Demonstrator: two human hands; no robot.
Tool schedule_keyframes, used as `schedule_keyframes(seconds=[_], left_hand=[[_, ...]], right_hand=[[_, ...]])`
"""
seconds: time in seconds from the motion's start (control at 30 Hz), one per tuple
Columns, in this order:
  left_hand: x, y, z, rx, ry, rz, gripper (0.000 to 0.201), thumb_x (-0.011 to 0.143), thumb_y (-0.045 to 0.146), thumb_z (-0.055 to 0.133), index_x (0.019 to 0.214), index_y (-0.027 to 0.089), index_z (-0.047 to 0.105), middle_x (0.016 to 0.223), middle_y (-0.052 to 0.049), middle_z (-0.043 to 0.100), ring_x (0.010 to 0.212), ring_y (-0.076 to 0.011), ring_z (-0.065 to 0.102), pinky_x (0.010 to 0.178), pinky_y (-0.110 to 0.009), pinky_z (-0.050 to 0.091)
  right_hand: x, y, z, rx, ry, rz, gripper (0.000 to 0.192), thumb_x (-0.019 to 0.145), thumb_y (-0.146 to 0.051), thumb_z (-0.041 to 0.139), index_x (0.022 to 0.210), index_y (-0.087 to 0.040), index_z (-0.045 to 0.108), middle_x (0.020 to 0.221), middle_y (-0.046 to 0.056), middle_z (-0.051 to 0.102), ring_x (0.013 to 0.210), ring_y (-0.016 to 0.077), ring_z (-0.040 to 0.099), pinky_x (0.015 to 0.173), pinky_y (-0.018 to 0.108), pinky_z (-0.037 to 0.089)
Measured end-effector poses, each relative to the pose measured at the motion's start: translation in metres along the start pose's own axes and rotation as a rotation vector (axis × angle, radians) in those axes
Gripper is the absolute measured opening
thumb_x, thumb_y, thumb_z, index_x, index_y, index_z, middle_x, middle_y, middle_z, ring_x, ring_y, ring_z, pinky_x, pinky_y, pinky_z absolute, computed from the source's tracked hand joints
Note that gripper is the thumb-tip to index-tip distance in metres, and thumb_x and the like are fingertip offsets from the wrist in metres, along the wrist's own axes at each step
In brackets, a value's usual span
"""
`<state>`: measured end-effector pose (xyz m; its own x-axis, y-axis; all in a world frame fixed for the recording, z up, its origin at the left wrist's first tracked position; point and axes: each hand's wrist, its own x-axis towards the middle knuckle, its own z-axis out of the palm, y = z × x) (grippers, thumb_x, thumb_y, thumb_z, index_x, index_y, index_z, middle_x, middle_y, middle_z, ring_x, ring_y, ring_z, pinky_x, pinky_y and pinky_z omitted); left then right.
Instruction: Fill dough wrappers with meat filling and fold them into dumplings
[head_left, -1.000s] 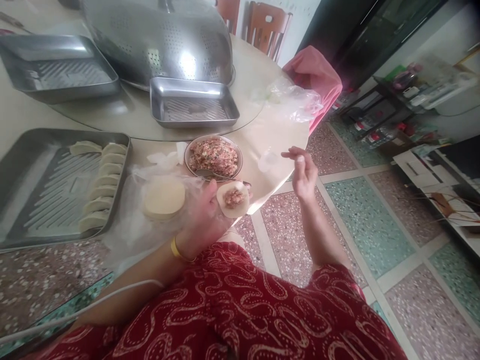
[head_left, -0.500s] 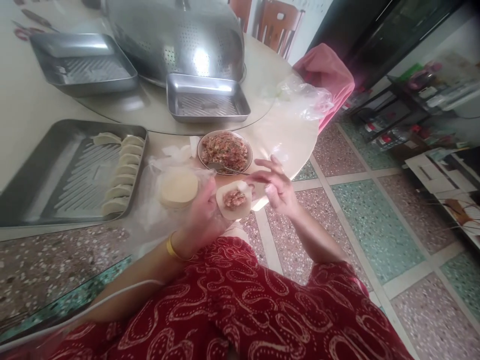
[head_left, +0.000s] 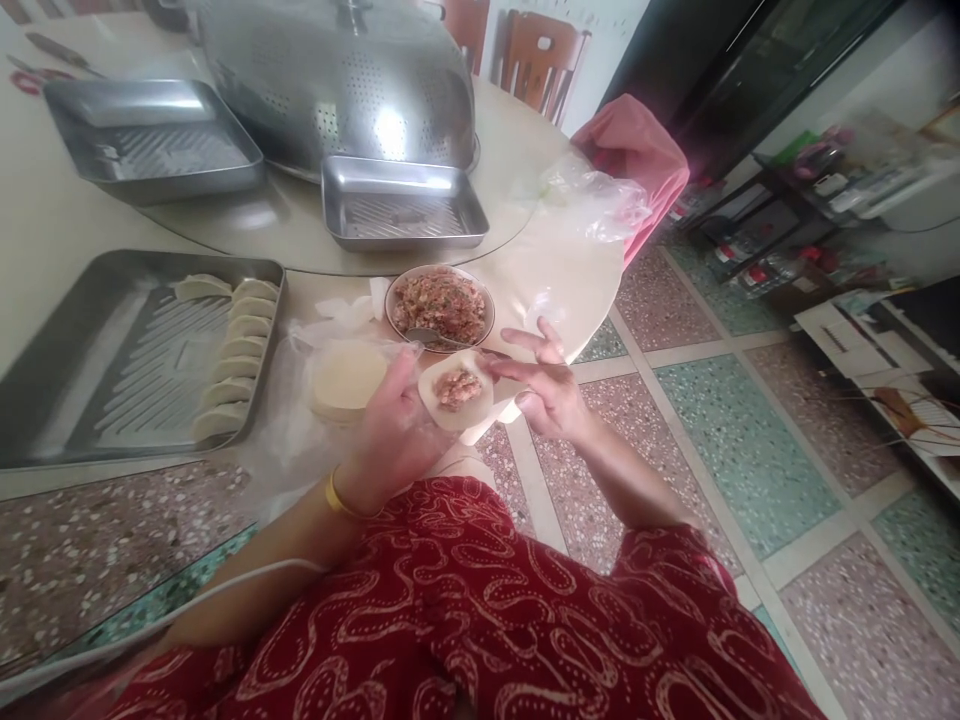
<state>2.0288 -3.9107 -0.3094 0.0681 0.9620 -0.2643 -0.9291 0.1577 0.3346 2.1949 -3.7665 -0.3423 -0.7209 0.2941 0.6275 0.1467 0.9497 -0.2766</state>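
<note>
My left hand (head_left: 390,425) holds a round dumpling wrapper (head_left: 456,392) flat on its fingers, with a dab of pink meat filling in the middle. My right hand (head_left: 546,385) is at the wrapper's right edge, its fingertips touching the rim, the other fingers spread. Just beyond sits a bowl of minced filling (head_left: 439,304) with a spoon (head_left: 427,338) resting in it. A stack of fresh wrappers (head_left: 346,378) lies on clear plastic to the left of my left hand.
A metal tray (head_left: 90,370) at the left holds a row of several folded dumplings (head_left: 232,350). Two more metal trays (head_left: 401,205) (head_left: 150,140) and a big perforated metal cover (head_left: 337,80) stand farther back. A plastic bag (head_left: 592,200) and pink cloth (head_left: 637,150) lie at the table's right edge.
My right hand came in from the right, away from the table edge, to the wrapper's rim. The left hand kept the filled wrapper and shifted slightly.
</note>
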Motion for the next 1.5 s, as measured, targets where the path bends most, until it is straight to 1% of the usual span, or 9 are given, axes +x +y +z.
schedule_keyframes(seconds=[0.1, 0.2, 0.33, 0.5, 0.7, 0.93, 1.03, 1.23, 1.5], left_hand=[[0.002, -0.001, -0.001, 0.038, 0.015, -0.023, 0.063, 0.099, 0.055, 0.031, 0.124, 0.009, 0.065, 0.119, -0.013, 0.071, 0.132, -0.0285, 0.055, 0.106, -0.037, 0.052], [0.004, -0.002, -0.002, 0.034, -0.004, -0.024, 0.065, 0.099, 0.056, 0.03, 0.124, 0.008, 0.065, 0.125, -0.011, 0.068, 0.135, -0.027, 0.051, 0.109, -0.035, 0.049], [0.008, -0.003, -0.002, 0.013, 0.019, -0.035, 0.066, 0.099, 0.056, 0.027, 0.123, 0.008, 0.065, 0.127, -0.012, 0.068, 0.137, -0.0269, 0.049, 0.113, -0.036, 0.046], [0.011, -0.004, 0.0, 0.015, 0.096, -0.021, 0.065, 0.099, 0.056, 0.028, 0.123, 0.009, 0.065, 0.127, -0.012, 0.068, 0.138, -0.0269, 0.048, 0.115, -0.037, 0.043], [0.012, -0.004, 0.001, 0.016, 0.076, -0.01, 0.066, 0.1, 0.056, 0.026, 0.125, 0.007, 0.062, 0.125, -0.014, 0.068, 0.137, -0.0263, 0.049, 0.115, -0.035, 0.042], [0.01, -0.004, 0.007, 0.014, 0.007, -0.017, 0.065, 0.099, 0.058, 0.024, 0.118, 0.012, 0.066, 0.116, -0.012, 0.071, 0.131, -0.0289, 0.054, 0.106, -0.041, 0.05], [0.007, -0.002, 0.009, 0.021, -0.035, 0.005, 0.059, 0.099, 0.053, 0.03, 0.116, 0.011, 0.067, 0.115, -0.013, 0.072, 0.13, -0.0307, 0.055, 0.105, -0.042, 0.051], [0.003, 0.005, 0.006, 0.03, -0.003, 0.04, 0.052, 0.096, 0.05, 0.036, 0.118, 0.013, 0.067, 0.117, -0.011, 0.072, 0.133, -0.0315, 0.053, 0.109, -0.047, 0.049], [0.003, 0.006, 0.003, 0.04, 0.044, 0.079, 0.06, 0.096, 0.057, 0.035, 0.118, 0.011, 0.066, 0.12, -0.013, 0.071, 0.134, -0.0303, 0.053, 0.111, -0.044, 0.047]], right_hand=[[0.002, 0.028, -0.005, -0.073, 0.094, 0.12, 0.065, 0.1, -0.054, 0.008, 0.092, -0.033, 0.069, 0.09, -0.001, 0.071, 0.12, 0.0218, 0.061, 0.123, 0.052, 0.027], [0.001, 0.068, -0.014, -0.176, 0.218, 0.32, 0.055, 0.102, -0.047, 0.016, 0.105, -0.026, 0.067, 0.103, 0.004, 0.071, 0.125, 0.0243, 0.057, 0.12, 0.053, 0.028], [-0.003, 0.107, -0.01, -0.255, 0.072, 0.43, 0.056, 0.103, -0.049, 0.015, 0.106, -0.025, 0.065, 0.111, 0.004, 0.071, 0.132, 0.0268, 0.052, 0.121, 0.058, 0.021], [-0.005, 0.119, 0.0, -0.269, 0.014, 0.406, 0.057, 0.103, -0.05, 0.014, 0.103, -0.025, 0.066, 0.111, 0.004, 0.071, 0.134, 0.028, 0.05, 0.122, 0.06, 0.016], [-0.002, 0.072, -0.016, 0.01, 0.25, 0.455, 0.048, 0.103, -0.046, 0.022, 0.106, -0.025, 0.065, 0.106, 0.006, 0.073, 0.123, 0.0257, 0.06, 0.113, 0.053, 0.039], [0.001, -0.01, 0.0, 0.144, 0.177, -0.028, 0.042, 0.102, -0.051, 0.026, 0.117, -0.037, 0.062, 0.102, -0.006, 0.074, 0.13, 0.0185, 0.056, 0.125, 0.054, 0.025], [-0.004, -0.012, 0.01, 0.013, 0.043, -0.058, 0.045, 0.102, -0.051, 0.022, 0.123, -0.036, 0.059, 0.117, -0.006, 0.072, 0.137, 0.0191, 0.051, 0.127, 0.054, 0.02], [-0.024, -0.008, 0.013, 0.068, 0.116, -0.149, 0.041, 0.099, -0.055, 0.028, 0.114, -0.042, 0.064, 0.096, -0.009, 0.077, 0.125, 0.0195, 0.06, 0.127, 0.054, 0.021], [-0.05, -0.016, 0.029, -0.052, -0.043, -0.201, 0.024, 0.089, -0.055, 0.052, 0.107, -0.048, 0.065, 0.109, -0.01, 0.072, 0.121, 0.0237, 0.06, 0.122, 0.058, 0.028]])
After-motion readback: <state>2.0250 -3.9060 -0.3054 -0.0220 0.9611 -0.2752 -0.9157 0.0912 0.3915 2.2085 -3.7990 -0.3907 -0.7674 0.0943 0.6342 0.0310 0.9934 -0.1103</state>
